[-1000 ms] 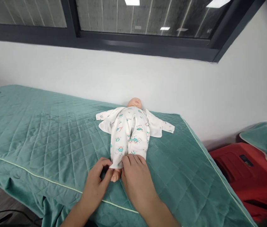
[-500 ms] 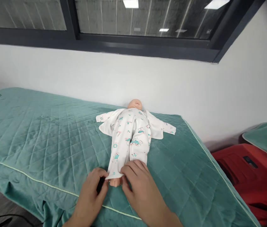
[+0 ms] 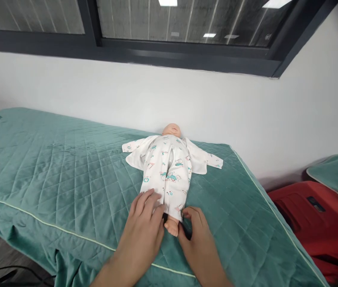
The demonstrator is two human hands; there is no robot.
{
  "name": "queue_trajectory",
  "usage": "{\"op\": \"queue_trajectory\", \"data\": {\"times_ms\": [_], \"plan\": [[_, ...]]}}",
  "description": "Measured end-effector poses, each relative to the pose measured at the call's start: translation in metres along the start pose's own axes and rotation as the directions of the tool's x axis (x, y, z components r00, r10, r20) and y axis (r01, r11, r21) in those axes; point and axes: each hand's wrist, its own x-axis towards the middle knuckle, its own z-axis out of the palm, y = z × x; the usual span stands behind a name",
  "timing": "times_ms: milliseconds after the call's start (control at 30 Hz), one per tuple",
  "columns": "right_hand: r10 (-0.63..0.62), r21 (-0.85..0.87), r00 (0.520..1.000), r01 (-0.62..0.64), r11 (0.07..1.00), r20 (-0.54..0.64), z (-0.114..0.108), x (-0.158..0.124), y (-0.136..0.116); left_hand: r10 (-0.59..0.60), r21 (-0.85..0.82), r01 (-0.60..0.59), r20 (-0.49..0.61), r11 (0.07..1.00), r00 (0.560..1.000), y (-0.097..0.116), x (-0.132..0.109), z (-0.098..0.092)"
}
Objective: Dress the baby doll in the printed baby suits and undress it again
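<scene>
A baby doll (image 3: 171, 130) lies on its back on the bed, head towards the wall. It wears a white printed shirt (image 3: 197, 159) spread open at the sides and matching baby trousers (image 3: 171, 177). My left hand (image 3: 145, 221) reaches over the left trouser leg, covering its lower end, with its fingertips pinched at the inner edge of the right leg's hem. At the outer edge of the same hem, my right hand (image 3: 197, 231) pinches the cloth between thumb and fingers. The doll's bare foot (image 3: 171, 226) sticks out of that hem between my hands.
A green quilted cover (image 3: 67, 175) with pale piping lies over the bed. Behind it stand a white wall (image 3: 103, 91) and a dark window frame (image 3: 169, 56). At the right is a red chair-like object (image 3: 303, 215) with green cloth on top. A black cable (image 3: 16, 267) runs at lower left.
Both hands have moved from the left trouser leg's hem to the right leg's hem. The left hand now covers the left foot, and the right foot has come into view.
</scene>
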Motion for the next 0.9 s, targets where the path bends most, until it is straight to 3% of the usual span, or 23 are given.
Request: {"op": "queue_trajectory", "data": {"times_ms": [167,367,533,633,767,900], "plan": [[-0.011,-0.038,1.000,0.011,0.999,-0.004,0.005,0.007,0.003,0.009,0.120,-0.013,0.034,0.993,0.999,0.003,0.018,0.014],[-0.114,0.111,0.993,0.117,0.987,-0.027,-0.017,0.006,-0.005,-0.038,-0.074,0.033,-0.057,0.997,0.998,0.006,0.009,0.008],[-0.290,0.077,0.957,0.292,0.953,-0.030,-0.032,-0.008,-0.015,-0.062,-0.188,0.036,-0.132,0.982,0.989,0.011,-0.012,0.006],[-0.278,0.008,0.960,0.278,0.961,0.027,-0.027,-0.017,-0.007,-0.142,-0.182,0.109,-0.176,0.977,0.974,0.008,-0.030,0.013],[-0.196,-0.013,0.980,0.197,0.980,0.041,-0.020,-0.024,0.005,-0.365,-0.182,0.331,-0.203,0.926,0.909,-0.001,-0.050,0.025],[-0.153,0.054,0.988,0.152,0.987,0.019,-0.018,-0.021,0.003,-0.379,-0.108,0.365,-0.186,0.925,0.906,-0.009,-0.052,0.033]]}}
